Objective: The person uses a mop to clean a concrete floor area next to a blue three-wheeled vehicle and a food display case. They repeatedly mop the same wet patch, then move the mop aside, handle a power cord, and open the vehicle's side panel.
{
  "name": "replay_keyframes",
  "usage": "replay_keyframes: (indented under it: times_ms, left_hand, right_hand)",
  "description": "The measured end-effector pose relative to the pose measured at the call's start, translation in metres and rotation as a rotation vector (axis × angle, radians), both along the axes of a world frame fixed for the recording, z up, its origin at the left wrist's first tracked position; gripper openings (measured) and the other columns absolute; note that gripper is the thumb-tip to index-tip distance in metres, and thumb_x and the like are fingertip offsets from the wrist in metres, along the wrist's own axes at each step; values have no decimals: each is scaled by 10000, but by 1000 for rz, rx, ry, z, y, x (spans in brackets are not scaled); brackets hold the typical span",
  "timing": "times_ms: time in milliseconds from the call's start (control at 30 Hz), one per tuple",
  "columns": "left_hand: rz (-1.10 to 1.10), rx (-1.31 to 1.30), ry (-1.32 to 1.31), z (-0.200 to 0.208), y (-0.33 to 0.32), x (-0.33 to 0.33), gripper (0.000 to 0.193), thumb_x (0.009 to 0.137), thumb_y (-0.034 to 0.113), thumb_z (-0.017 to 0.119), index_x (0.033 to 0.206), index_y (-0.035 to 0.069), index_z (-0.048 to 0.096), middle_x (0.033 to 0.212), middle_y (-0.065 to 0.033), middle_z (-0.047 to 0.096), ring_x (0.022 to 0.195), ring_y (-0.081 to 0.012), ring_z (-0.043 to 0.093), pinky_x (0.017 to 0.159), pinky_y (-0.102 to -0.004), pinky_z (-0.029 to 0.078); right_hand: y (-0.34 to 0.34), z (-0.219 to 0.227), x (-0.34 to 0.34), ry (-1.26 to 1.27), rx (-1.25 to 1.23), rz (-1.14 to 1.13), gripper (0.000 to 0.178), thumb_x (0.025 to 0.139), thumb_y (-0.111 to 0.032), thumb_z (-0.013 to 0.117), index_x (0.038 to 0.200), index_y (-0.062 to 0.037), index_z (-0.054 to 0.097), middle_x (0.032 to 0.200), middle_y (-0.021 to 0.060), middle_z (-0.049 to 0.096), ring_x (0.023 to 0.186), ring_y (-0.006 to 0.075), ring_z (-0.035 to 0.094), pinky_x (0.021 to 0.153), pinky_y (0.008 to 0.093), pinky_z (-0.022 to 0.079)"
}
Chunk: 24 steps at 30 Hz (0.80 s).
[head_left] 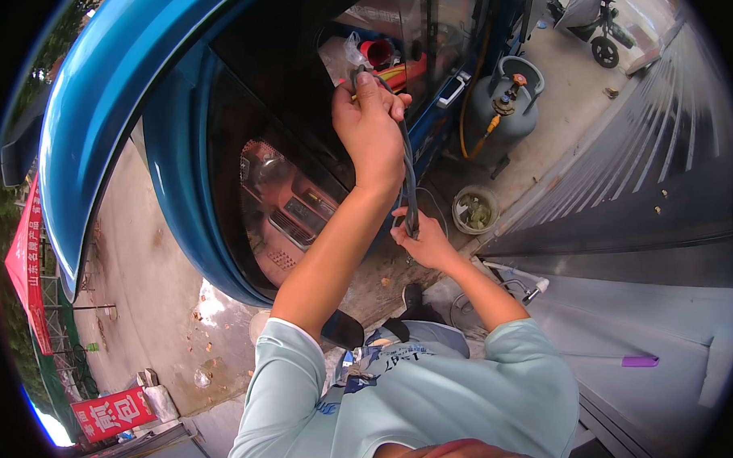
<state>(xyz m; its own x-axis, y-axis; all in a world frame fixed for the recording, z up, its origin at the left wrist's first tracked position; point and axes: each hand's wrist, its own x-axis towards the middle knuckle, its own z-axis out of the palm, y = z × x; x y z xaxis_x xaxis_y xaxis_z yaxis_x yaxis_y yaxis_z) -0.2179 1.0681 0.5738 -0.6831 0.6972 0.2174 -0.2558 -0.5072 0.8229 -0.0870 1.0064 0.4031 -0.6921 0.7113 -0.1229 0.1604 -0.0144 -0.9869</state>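
Observation:
A dark grey, cable-like length (409, 167) hangs between my two hands, close to the blue vehicle's side. High up at the window, my left hand (368, 120) has its fingers curled round the upper part. Lower down, my right hand (426, 241) grips the same length near its lower end. Whether it is one thick cable or several strands lying together, I cannot tell. Behind my left hand, a red cup-like container (376, 51) and a clear plastic bag (353, 48) show inside the vehicle. A thin pale wire loops beside my right hand.
The blue vehicle (190, 207) curves round the left and front. To the right stand a grey gas cylinder (504, 115) with an orange hose and a pale bucket (476, 210). Corrugated metal sheeting (646, 155) runs along the right. A covered scooter (591, 15) is parked far right.

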Motion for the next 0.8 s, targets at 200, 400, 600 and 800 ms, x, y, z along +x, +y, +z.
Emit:
replay_keyframes:
  times_ms: [200, 400, 600, 800]
  left_hand:
    - [-81, -312, 721, -12, -25, -24, 552, 983, 261, 614, 1384, -48, 394, 1259, -175, 488, 1158, -256, 531, 1037, -391, 445]
    - [-501, -602, 670, -56, -160, -28, 537, 957, 126, 636, 1430, -30, 435, 1319, -149, 516, 1226, -223, 548, 1044, -347, 448]
    - [-471, -917, 169, -97, -281, -21, 407, 986, 98, 606, 1330, -97, 506, 1144, -131, 645, 1081, -175, 640, 944, -292, 497]
    - [-296, -892, -124, -124, -330, -16, 379, 1001, 130, 591, 1310, -80, 522, 1119, -137, 659, 1047, -204, 653, 932, -316, 522]
  right_hand:
    - [69, 5, 1, -71, 106, -149, 432, 1021, -407, 544, 861, -8, 591, 640, 55, 565, 574, 142, 553, 559, 321, 448]
    - [123, 67, -55, -139, 7, 94, 294, 1000, -294, 567, 967, -2, 563, 667, 43, 562, 558, 132, 556, 529, 303, 451]
    - [174, 65, -156, -34, -123, 324, 162, 919, -188, 582, 881, -31, 573, 698, 53, 573, 596, 144, 573, 539, 281, 447]
    - [298, 90, -289, -178, 404, 60, 201, 925, -228, 539, 874, -39, 585, 749, 77, 614, 676, 174, 607, 607, 325, 495]
